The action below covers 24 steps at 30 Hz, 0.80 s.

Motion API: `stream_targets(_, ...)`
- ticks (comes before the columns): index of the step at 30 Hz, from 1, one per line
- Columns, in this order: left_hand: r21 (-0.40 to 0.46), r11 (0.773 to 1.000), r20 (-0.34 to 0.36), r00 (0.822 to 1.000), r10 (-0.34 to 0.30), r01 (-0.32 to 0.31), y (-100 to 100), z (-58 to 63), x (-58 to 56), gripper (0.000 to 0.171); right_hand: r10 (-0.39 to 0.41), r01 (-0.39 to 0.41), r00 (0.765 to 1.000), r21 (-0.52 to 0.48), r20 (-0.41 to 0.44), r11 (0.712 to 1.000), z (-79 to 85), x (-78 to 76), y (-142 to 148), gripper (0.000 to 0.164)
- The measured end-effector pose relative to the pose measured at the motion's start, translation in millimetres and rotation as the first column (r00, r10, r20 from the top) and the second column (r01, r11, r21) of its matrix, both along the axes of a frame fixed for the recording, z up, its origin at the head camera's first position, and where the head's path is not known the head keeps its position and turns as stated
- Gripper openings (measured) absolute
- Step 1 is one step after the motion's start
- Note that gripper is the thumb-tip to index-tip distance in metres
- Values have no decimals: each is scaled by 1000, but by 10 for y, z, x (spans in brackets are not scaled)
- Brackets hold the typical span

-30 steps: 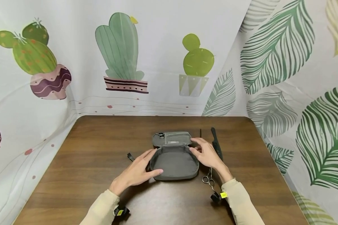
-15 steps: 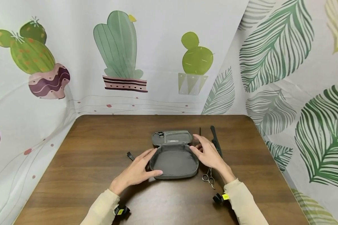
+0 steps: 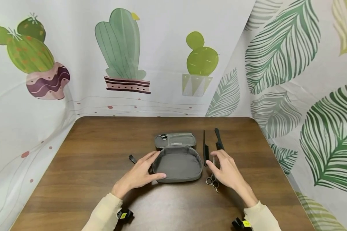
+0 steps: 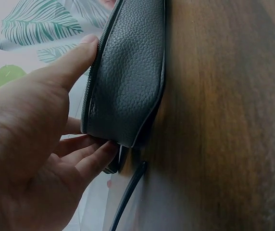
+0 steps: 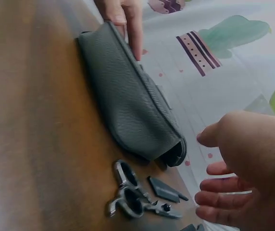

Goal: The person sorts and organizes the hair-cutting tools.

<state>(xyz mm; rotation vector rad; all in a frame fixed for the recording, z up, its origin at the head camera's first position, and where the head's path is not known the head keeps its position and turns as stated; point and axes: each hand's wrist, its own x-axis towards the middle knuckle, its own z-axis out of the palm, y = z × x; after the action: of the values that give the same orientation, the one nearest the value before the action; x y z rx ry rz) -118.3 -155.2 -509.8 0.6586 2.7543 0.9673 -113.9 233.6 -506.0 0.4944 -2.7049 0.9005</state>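
A dark grey zip case (image 3: 177, 163) lies unzipped on the table, its lid (image 3: 182, 139) folded back. My left hand (image 3: 138, 175) holds the case's left end, thumb on the zip rim and fingertips at the back corner. My right hand (image 3: 226, 170) is apart from the case, fingers loosely bent with nothing between them. It is over a pair of hairdressing scissors (image 5: 149, 206), whose blades it partly covers in the head view. Just left of its fingertips lies a black tail comb (image 3: 206, 155). A black handled comb (image 3: 218, 139) lies beyond, its lower end hidden by the hand.
Small scissors (image 3: 163, 137) sit in the lid beside a clear pocket. A narrow black piece (image 3: 132, 158) pokes out behind my left hand. Printed cloth (image 3: 162, 64) hangs behind the brown wooden table (image 3: 104, 141).
My right hand has left the case's right rim and moved right and nearer, over the scissors. More of the tail comb shows now. My left hand stays on the case.
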Motion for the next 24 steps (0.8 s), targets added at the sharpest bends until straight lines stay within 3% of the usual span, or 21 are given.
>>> stream_targets(5, 0, 1000, 6, 1000, -4, 4, 4, 3, -2, 105, -60, 57, 997, 61, 56, 997, -25, 170, 4, 38)
stream_targets(10, 0, 1000, -19, 1000, -2, 2, -7, -6, -9, 104, -94, 87, 990, 75, 102, 993, -67, 246, -11, 39)
stream_targets(24, 9, 1000, -10, 1000, 2, -2, 2, -11, -9, 104, -178, 170, 982, 116, 62, 979, -215, 188, -31, 27)
